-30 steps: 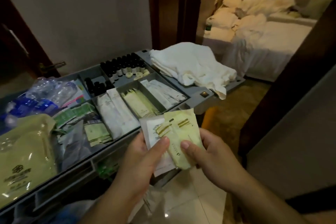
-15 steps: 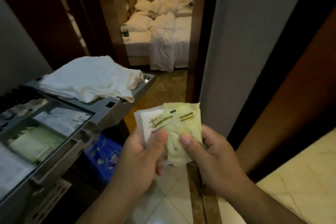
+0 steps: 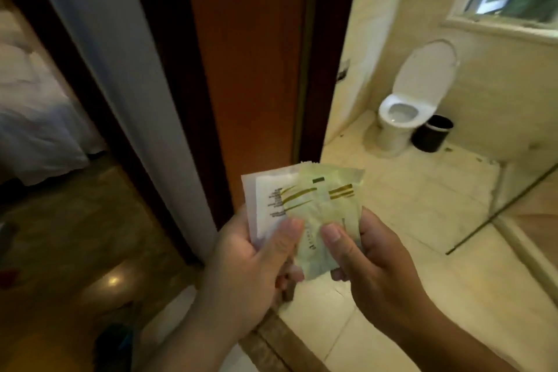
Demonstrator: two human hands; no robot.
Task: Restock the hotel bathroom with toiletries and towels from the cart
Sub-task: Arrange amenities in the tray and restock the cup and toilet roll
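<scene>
Both of my hands hold a small stack of toiletry packets in front of me at the bathroom doorway. A pale yellow-green packet (image 3: pixel 329 205) lies on top, overlapping a white packet (image 3: pixel 265 199) with printed lines. My left hand (image 3: pixel 250 260) grips the stack from the left, thumb pressed on its front. My right hand (image 3: pixel 371 260) pinches the yellow-green packet from the right, thumb on top. The cart is out of view.
The open wooden door (image 3: pixel 247 54) and its dark frame stand straight ahead. To the right lies the bathroom's cream tiled floor (image 3: pixel 422 208), with a white toilet (image 3: pixel 404 112), lid up, and a black bin (image 3: pixel 433 133). A bed (image 3: pixel 33 106) shows at far left.
My view has swung right, from the cart and bedroom to the bathroom doorway. The cart has left the frame. Both hands keep the same hold on the packets.
</scene>
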